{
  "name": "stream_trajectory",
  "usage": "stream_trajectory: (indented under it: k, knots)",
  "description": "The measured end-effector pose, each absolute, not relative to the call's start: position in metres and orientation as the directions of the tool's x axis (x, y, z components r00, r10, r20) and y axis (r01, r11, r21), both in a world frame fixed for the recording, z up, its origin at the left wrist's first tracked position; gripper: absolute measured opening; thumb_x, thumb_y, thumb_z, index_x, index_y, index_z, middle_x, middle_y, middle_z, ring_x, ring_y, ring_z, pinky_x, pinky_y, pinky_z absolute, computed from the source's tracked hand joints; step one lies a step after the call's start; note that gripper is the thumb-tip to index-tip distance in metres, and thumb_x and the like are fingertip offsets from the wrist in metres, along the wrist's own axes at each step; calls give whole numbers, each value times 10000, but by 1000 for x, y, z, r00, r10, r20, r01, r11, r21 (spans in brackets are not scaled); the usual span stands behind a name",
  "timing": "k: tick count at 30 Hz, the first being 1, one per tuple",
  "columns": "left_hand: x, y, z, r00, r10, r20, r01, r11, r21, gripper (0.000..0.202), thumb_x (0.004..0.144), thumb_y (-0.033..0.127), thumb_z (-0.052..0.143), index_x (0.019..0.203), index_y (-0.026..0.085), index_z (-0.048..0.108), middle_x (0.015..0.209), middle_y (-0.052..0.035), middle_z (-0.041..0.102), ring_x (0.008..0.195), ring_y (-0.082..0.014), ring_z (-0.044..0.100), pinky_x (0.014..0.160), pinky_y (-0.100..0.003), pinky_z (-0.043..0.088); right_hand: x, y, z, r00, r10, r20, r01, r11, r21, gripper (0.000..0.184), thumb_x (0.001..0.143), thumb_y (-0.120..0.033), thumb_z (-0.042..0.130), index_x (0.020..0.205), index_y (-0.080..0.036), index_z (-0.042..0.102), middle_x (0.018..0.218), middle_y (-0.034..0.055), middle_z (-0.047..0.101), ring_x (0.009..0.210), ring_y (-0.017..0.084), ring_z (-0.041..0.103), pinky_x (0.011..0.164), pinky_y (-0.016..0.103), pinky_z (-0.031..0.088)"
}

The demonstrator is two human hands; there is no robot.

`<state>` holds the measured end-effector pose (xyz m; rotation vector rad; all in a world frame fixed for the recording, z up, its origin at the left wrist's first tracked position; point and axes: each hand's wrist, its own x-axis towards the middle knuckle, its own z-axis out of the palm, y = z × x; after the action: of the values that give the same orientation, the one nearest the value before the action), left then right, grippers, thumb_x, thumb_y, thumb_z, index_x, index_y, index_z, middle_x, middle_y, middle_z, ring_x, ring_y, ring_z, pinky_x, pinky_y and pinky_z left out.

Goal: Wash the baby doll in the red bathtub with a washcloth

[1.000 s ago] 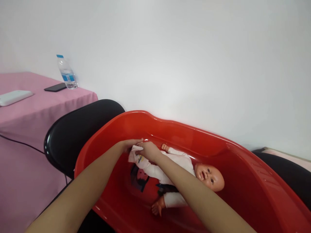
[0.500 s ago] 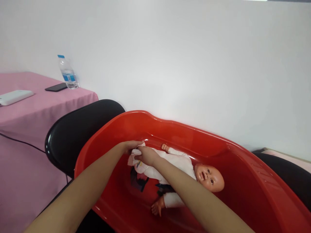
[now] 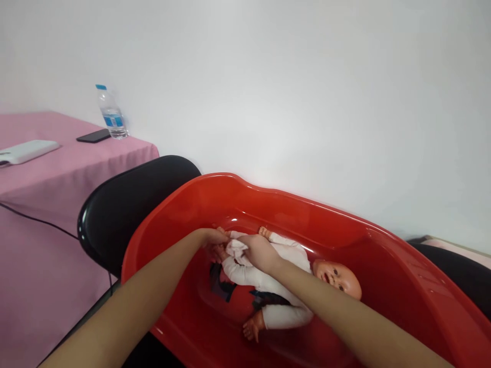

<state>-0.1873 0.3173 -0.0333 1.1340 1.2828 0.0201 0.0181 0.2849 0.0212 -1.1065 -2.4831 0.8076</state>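
A baby doll in white long-sleeved clothing lies on its back inside a red baby bathtub, its head to the right. My left hand is closed about the doll's feet at the left end, and bare toes show by the fingers. Just right of it, my right hand grips a bunched white cloth over the doll's lower legs. Whether this cloth is part of the doll's clothing I cannot tell. One doll hand rests palm-down near the tub's near side.
Black chairs stand under or beside the tub. To the left, a pink-covered table carries a water bottle, a dark phone and a white device. A white wall rises behind the tub. A black cable hangs at the left.
My right hand has moved right along the doll's legs with the white cloth bunched in it. The doll's feet, covered before, now show bare beside my left hand.
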Motion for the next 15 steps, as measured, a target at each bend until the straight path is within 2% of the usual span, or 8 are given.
stream_trajectory:
  k: [3,6,8,9,12,15]
  knots:
    - [-192,317,-37,389,568,-725,614,427,664,328,715,510,759,793,195,715,741,-66,674,648,-236,613,744,-422,511,63,268,36,-533,846,18,552,363,-751,246,904,-229,528,910,-208,773,955,57,781,880,232,719,817,331,533]
    - [-197,320,-39,422,577,-700,671,320,669,204,620,353,818,683,184,724,652,-49,648,583,-197,553,665,-359,490,119,246,58,-367,925,-93,547,134,-826,342,911,-452,575,1067,-218,769,1056,63,776,965,266,718,829,356,564]
    - [-198,322,-41,427,583,-691,713,252,654,165,578,298,827,605,191,704,551,-20,587,515,-165,485,586,-321,457,161,228,72,-210,961,-178,604,-16,-797,396,899,-546,579,1074,-248,772,980,66,788,914,285,732,774,371,588]
    - [-198,322,-41,426,589,-686,732,220,644,168,566,286,827,570,194,687,509,-6,550,488,-150,448,555,-306,436,182,218,78,-160,969,-189,623,-50,-780,409,897,-576,579,1092,-272,772,985,72,789,943,298,734,803,385,593]
    - [-195,322,-46,418,625,-659,770,141,622,158,545,223,813,546,189,659,480,13,524,465,-127,408,526,-281,401,248,186,86,-81,989,-121,683,-33,-730,401,885,-587,604,1201,-382,740,1261,84,725,1194,319,663,1005,419,536]
    - [-193,320,-51,404,657,-637,791,99,604,132,549,141,773,652,174,698,522,5,584,493,-153,478,544,-283,412,302,150,81,44,998,-53,756,-68,-651,371,890,-588,568,1209,-475,720,1310,92,697,1255,322,626,1022,437,521]
